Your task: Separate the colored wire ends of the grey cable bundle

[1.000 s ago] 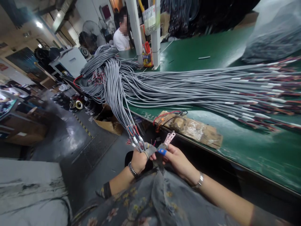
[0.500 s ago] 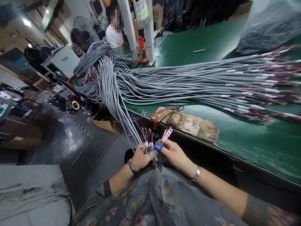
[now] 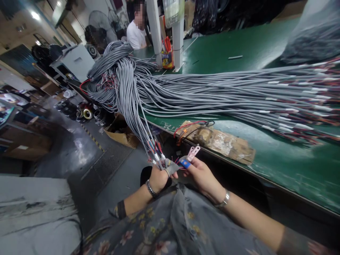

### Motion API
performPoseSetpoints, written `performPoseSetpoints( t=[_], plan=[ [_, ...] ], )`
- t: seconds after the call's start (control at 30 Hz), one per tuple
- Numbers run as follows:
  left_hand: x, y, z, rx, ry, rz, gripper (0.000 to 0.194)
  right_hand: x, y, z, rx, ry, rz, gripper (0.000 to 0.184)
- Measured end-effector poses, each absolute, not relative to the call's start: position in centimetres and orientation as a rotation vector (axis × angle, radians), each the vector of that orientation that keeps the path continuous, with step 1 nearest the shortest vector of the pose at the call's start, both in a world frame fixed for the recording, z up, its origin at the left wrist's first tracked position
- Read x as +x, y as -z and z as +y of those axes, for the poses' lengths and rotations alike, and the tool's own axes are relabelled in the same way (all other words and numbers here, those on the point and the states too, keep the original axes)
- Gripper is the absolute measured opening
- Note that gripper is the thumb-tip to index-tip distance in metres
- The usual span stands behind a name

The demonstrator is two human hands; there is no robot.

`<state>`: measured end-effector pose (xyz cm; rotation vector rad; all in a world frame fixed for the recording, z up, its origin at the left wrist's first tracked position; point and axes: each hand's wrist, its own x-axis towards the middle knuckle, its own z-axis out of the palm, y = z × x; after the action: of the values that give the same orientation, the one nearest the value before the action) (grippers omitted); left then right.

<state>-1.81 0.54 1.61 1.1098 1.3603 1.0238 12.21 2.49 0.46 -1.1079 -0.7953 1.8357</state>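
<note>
Just off the table [image 3: 289, 170], I watch remotely as my left grip [image 3: 159, 177] clutches cables [image 3: 159, 162] and my right grip [image 3: 198, 170] pinches a pink tool [image 3: 193, 152], with wires [image 3: 181, 168] between that too hard a tug could snap.

Grey cables [image 3: 129, 88] across a workbench [image 3: 212, 53] indicate a workshop.

Smooth plastic sheathing with a dull satin look covers the grey cables [image 3: 130, 81]. The green tabletop [image 3: 212, 53] is slick and glossy, the wooden board [image 3: 225, 143] rough, the floral shirt [image 3: 180, 219] matt cloth, the right-wrist bracelet [image 3: 226, 198] shiny metal.
</note>
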Motion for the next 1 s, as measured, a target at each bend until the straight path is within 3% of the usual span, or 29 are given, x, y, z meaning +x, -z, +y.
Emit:
performPoseSetpoints(
  t=[0.4,0.6,0.67,0.83,1.0],
  plan=[
    [-2.0,-1.5,0.4,1.250,-0.868,1.374,0.039,11.9,-0.9,2.0,-0.954,-2.034,-0.811,0.032],
    [-2.1,-1.5,0.0,1.244,-0.827,1.369,0.040,12.3,-0.4,3.4,-1.017,-1.783,-0.339,0.029],
    [-2.3,-1.6,0.1,1.198,-0.863,1.378,0.042,13.0,0.1,3.6,-0.991,-1.831,-0.261,0.029],
    [-2.2,-1.7,0.4,1.122,-0.930,1.382,0.042,14.2,0.9,2.8,-0.894,-2.122,-0.398,0.030],
    [-2.0,-2.0,0.5,1.128,-0.916,1.376,0.042,13.6,0.5,2.9,-0.880,-2.130,-0.635,0.031]
  ],
)
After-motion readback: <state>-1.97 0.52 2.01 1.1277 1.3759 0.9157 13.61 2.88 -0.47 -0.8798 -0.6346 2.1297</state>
